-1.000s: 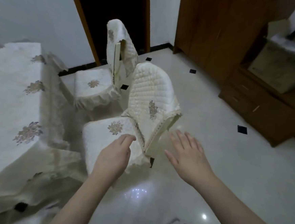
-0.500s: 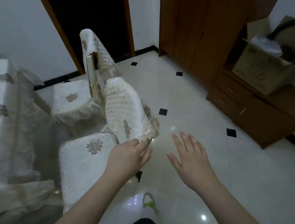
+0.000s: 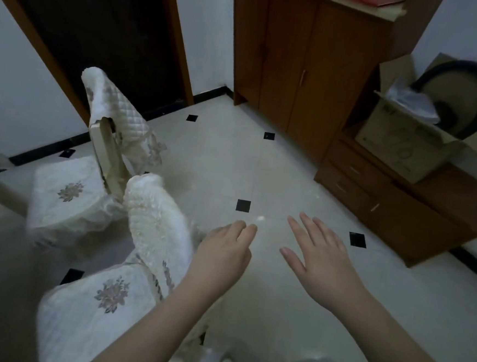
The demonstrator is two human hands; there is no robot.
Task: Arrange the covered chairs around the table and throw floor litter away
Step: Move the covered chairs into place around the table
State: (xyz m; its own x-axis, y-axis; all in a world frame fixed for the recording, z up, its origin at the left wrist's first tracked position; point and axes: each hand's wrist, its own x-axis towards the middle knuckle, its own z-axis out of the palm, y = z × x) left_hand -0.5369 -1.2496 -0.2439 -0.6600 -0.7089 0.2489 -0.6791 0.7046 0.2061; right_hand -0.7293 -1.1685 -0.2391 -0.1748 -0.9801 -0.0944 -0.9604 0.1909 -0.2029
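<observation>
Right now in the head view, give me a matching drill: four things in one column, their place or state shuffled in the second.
Things:
1. open brown cardboard box
2. nearer chair in white quilted cover
3. right hand
4. tall brown wooden cabinet

Places or states:
A. fingers spread, holding nothing, over the floor
B. standing against the white back wall
C. on top of the low wooden drawer unit
D. bottom left, just left of the left hand

Pairs: 1-C, 2-D, 3-A, 4-B
</observation>
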